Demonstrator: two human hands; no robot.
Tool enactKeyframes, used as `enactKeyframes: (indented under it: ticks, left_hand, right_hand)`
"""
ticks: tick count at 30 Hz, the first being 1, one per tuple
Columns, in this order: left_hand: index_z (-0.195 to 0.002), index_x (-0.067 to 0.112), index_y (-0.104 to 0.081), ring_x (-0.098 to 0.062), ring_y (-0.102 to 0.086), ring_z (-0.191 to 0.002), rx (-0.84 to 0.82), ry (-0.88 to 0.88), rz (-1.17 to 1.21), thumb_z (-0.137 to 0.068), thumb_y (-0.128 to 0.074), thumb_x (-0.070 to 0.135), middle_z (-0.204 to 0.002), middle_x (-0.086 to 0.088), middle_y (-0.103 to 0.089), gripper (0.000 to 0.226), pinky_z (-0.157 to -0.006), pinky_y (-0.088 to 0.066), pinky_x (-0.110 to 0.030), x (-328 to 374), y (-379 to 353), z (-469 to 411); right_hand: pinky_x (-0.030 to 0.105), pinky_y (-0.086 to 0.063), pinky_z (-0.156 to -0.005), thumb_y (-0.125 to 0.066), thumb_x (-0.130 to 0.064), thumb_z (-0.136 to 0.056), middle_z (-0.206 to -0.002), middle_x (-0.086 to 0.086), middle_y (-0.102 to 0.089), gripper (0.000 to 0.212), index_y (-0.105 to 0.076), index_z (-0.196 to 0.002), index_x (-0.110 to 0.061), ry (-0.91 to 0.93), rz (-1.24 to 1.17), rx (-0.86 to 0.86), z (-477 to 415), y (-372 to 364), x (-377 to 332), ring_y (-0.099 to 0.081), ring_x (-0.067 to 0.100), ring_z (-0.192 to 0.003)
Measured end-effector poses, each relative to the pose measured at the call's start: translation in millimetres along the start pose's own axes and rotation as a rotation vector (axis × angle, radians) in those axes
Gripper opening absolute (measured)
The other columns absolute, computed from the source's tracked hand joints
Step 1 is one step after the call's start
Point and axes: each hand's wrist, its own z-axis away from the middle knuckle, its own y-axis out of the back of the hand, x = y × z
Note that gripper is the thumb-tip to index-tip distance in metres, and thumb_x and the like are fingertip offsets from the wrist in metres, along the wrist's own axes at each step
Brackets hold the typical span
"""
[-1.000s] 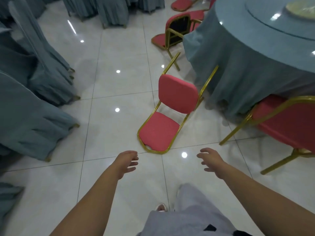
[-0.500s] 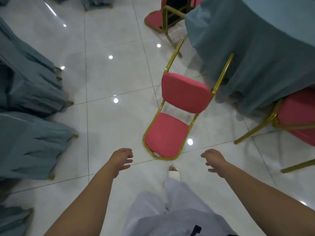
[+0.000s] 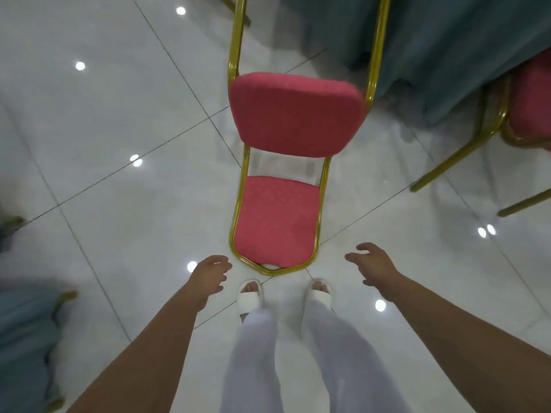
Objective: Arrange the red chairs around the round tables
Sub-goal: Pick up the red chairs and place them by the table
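The two gold tube legs of the red padded chair with a gold metal frame [image 3: 275,222] run off the top edge, so their ends cannot be seen. Of the counter only its hanging teal cloth [image 3: 447,40] shows at upper right; its top is out of view. A second red chair with gold legs [image 3: 533,105] is cut by the right edge, beside the cloth. At the left edge, grey-blue fabric-covered shapes [image 3: 24,338] are too blurred to make out clearly.

The red padded chair lies tipped over on the glossy white tiled floor [image 3: 119,114], right in front of the person's white slippers [image 3: 250,296]. One pad lies flat near the feet, the other stands raised beyond it. Its long axis runs straight away from the person, with the legs pointing towards the cloth.

The left hand [image 3: 210,274] and the right hand [image 3: 371,266] hover either side of the chair's near end, fingers loosely spread, gripping nothing and not touching the frame.
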Motion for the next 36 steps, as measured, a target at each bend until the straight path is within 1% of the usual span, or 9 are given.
enactKeyframes:
  ticks: [4, 8, 11, 14, 19, 21, 25, 30, 36]
  left_hand:
    - [-0.115, 0.016, -0.066, -0.017, -0.053, -0.075, 0.06, 0.021, -0.016, -0.092, -0.067, 0.017, -0.091, -0.007, -0.057, 0.023, -0.066, -0.045, -0.029, -11, -8, -133]
    - [-0.125, 0.02, -0.06, -0.016, -0.051, -0.073, 0.088, 0.017, -0.052, -0.091, -0.068, 0.028, -0.085, -0.005, -0.056, 0.036, -0.068, -0.045, -0.031, -41, -25, -263]
    - [-0.141, 0.024, -0.048, -0.024, -0.057, -0.103, 0.115, 0.004, -0.074, -0.089, -0.07, 0.039, -0.115, -0.009, -0.061, 0.058, -0.096, -0.048, -0.041, -64, -40, -346]
    - [-0.149, 0.026, -0.037, -0.03, -0.05, -0.124, 0.108, -0.011, -0.066, -0.089, -0.068, 0.047, -0.14, -0.009, -0.051, 0.071, -0.102, -0.042, -0.046, -83, -54, -414]
    - [-0.133, 0.023, -0.052, -0.018, -0.064, -0.093, 0.059, -0.018, -0.005, -0.09, -0.065, 0.05, -0.118, -0.002, -0.065, 0.053, -0.065, -0.052, -0.033, -102, -65, -467]
    - [-0.132, 0.023, -0.055, -0.019, -0.065, -0.093, 0.05, -0.025, 0.008, -0.089, -0.066, 0.048, -0.113, -0.001, -0.066, 0.051, -0.065, -0.053, -0.034, -102, -61, -462]
    - [-0.129, 0.022, -0.059, -0.023, -0.065, -0.096, 0.088, -0.011, 0.002, -0.089, -0.069, 0.043, -0.117, -0.005, -0.068, 0.047, -0.07, -0.054, -0.038, -88, -47, -403]
    - [-0.135, 0.023, -0.056, -0.022, -0.062, -0.095, 0.092, 0.007, 0.013, -0.091, -0.068, 0.032, -0.121, -0.006, -0.065, 0.047, -0.075, -0.052, -0.042, -51, -16, -249]
    - [-0.117, 0.025, -0.065, -0.019, -0.064, -0.08, 0.121, -0.088, 0.038, -0.09, -0.069, 0.024, -0.092, 0.002, -0.069, 0.027, -0.061, -0.049, -0.03, 42, 30, -36]
  right_hand:
    - [0.048, -0.048, -0.098, -0.073, -0.038, -0.086, -0.115, 0.009, -0.058, 0.065, -0.045, -0.141, -0.018, -0.042, -0.063, 0.009, -108, -64, 19, -0.056, 0.029, -0.108]
    - [0.046, -0.042, -0.097, -0.076, -0.045, -0.083, -0.151, 0.013, -0.041, 0.084, -0.034, -0.151, -0.018, -0.09, -0.134, 0.014, -227, -124, 44, -0.044, 0.035, -0.133]
    - [0.042, -0.039, -0.088, -0.076, -0.049, -0.081, -0.153, 0.013, -0.039, 0.094, -0.027, -0.154, -0.017, -0.11, -0.198, 0.047, -306, -156, 61, -0.044, 0.036, -0.133]
    - [0.039, -0.038, -0.084, -0.077, -0.049, -0.08, -0.145, 0.013, -0.047, 0.098, -0.024, -0.154, -0.012, -0.127, -0.285, 0.085, -377, -173, 73, -0.051, 0.03, -0.121]
    - [0.03, -0.042, -0.056, -0.072, -0.054, -0.081, -0.093, -0.002, -0.067, 0.044, -0.058, -0.104, -0.019, -0.201, -0.427, 0.0, -439, -194, 78, -0.062, 0.017, -0.078]
    - [0.033, -0.046, -0.061, -0.072, -0.055, -0.08, -0.093, -0.003, -0.067, 0.04, -0.058, -0.097, -0.022, -0.219, -0.436, -0.061, -435, -190, 76, -0.063, 0.018, -0.08]
    - [0.056, -0.039, -0.103, -0.074, -0.06, -0.074, -0.11, -0.003, -0.057, 0.062, -0.046, -0.117, -0.026, -0.244, -0.275, -0.171, -382, -156, 67, -0.053, 0.025, -0.109]
    - [0.049, -0.047, -0.087, -0.076, -0.042, -0.079, -0.114, 0.001, -0.063, 0.046, -0.054, -0.115, -0.022, -0.226, -0.193, -0.144, -247, -99, 36, -0.06, 0.023, -0.098]
    - [0.05, -0.05, -0.08, -0.068, -0.028, -0.094, -0.113, 0.009, -0.063, 0.039, -0.052, -0.125, -0.01, -0.207, -0.161, -0.234, -60, 0, -24, -0.061, 0.028, -0.098]
